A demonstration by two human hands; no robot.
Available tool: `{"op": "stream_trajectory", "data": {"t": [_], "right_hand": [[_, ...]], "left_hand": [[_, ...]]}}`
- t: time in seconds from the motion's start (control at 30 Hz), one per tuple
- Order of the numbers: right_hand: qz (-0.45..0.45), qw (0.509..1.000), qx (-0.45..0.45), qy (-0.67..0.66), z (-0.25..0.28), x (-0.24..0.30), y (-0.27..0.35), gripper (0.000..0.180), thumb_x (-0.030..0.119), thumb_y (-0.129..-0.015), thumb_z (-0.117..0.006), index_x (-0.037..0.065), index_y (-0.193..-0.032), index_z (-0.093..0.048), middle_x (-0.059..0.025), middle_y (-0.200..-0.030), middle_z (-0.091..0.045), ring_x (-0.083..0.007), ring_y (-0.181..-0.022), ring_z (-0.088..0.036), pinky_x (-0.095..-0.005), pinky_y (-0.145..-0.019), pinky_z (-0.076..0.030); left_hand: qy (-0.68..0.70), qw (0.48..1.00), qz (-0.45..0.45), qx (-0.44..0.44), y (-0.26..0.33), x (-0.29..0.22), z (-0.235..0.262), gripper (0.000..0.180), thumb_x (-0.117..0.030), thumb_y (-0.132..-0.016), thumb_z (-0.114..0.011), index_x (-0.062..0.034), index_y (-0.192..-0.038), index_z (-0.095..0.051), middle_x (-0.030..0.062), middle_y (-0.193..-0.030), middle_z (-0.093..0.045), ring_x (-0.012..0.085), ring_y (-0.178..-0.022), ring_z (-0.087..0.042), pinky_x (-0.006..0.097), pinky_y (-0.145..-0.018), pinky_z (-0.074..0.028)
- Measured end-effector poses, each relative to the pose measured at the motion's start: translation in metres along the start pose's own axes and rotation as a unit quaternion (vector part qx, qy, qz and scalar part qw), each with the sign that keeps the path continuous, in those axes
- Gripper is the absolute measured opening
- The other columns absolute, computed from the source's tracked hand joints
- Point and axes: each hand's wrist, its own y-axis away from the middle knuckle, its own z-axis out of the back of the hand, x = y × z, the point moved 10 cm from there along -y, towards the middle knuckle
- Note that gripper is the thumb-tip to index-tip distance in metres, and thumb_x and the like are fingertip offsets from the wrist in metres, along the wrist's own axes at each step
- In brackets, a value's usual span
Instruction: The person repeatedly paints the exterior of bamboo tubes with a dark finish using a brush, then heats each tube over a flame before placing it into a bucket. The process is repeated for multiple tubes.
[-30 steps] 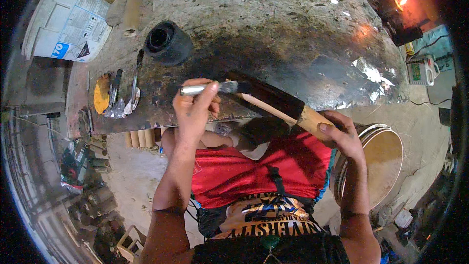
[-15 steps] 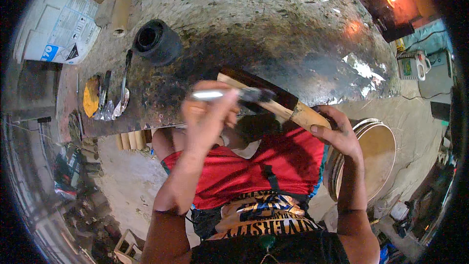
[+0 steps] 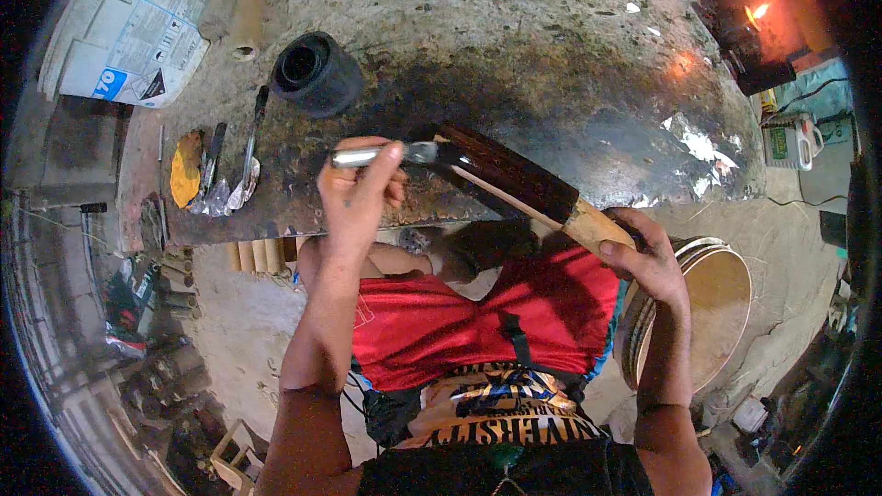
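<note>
My left hand (image 3: 354,197) pinches the silver handle of a brush (image 3: 363,156). The dark bristle end of the brush is at the far left end of a bamboo-like tube (image 3: 510,173). Glossy dark brown coats most of this tube, while a pale strip runs along its near side and its right end is bare. My right hand (image 3: 648,253) is closed around that bare end, with the thumb on the near side. The tube slants over the table's near edge, above red shorts (image 3: 478,321). Left of it on the table stands a thick-walled black pot (image 3: 322,78).
Several tools (image 3: 216,170) and a yellow piece (image 3: 186,168) lie on the stained table (image 3: 441,28). A white bucket (image 3: 129,32) stands far left. At far right a flame (image 3: 759,12) burns. A round tub (image 3: 703,312) is beside my right arm.
My left hand has drawn the brush leftward along the tube, from near its middle to its far left end. The tube and right hand have shifted slightly right in the picture.
</note>
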Motion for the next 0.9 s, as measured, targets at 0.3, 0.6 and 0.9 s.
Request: {"op": "stream_trajectory", "data": {"t": [0.3,0.6,0.9], "right_hand": [[0.020,0.998,-0.022,0.051,0.009,0.006,0.004,0.052,0.024,-0.078,-0.078,0.000,-0.122,-0.061,-0.0107,-0.114,-0.063,-0.0207,-0.107,-0.058,-0.0320,-0.092,-0.046],[-0.076,0.997,-0.017,-0.012,0.010,-0.017,0.004,0.064,0.036,-0.080,-0.080,-0.002,-0.127,-0.058,-0.0145,-0.123,-0.061,-0.0234,-0.114,-0.057,-0.0337,-0.100,-0.043],[0.028,0.998,0.056,0.033,0.001,-0.001,-0.007,0.058,0.023,-0.076,-0.080,0.001,-0.125,-0.059,-0.0054,-0.103,-0.065,-0.0132,-0.084,-0.061,-0.0277,-0.071,-0.050]], "left_hand": [[0.042,0.998,-0.034,-0.034,-0.004,-0.026,0.017,0.021,-0.016,-0.089,-0.071,-0.0012,-0.101,-0.060,0.0084,-0.069,-0.062,0.0115,-0.050,-0.056,0.025,-0.045,-0.045],[0.104,0.976,0.042,0.188,0.068,-0.001,-0.117,0.020,-0.014,-0.090,-0.071,-0.0014,-0.102,-0.061,0.0056,-0.072,-0.065,0.0076,-0.053,-0.058,0.022,-0.045,-0.046],[0.025,0.999,0.005,0.035,-0.003,0.006,-0.028,0.023,-0.016,-0.090,-0.071,-0.0019,-0.104,-0.061,0.0077,-0.071,-0.064,0.0094,-0.052,-0.058,0.023,-0.044,-0.046]]}}
